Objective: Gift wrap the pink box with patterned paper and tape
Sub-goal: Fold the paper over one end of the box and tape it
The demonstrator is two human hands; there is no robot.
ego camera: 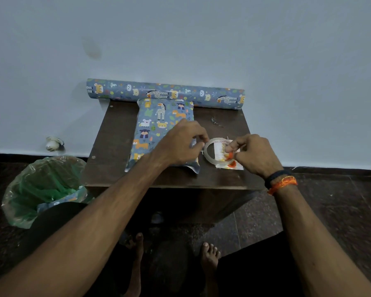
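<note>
Against a pale wall, the bench (107, 146) carries the wrapped box (159, 129). Beside it, both hands, left (180, 144) and right (253, 155), pinch the tape roll (210, 155); the paper roll (165, 93) lies behind.

Left hand (178, 144) fingers curled, pinching; right hand (252, 154) likewise.

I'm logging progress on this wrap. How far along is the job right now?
Done: the box already lies covered in patterned paper on the table; no pink shows. In hand: the right hand holds the tape roll while the left hand pinches at its edge, apparently pulling a strip. Left: the near end's paper looks loose and untaped.
</note>
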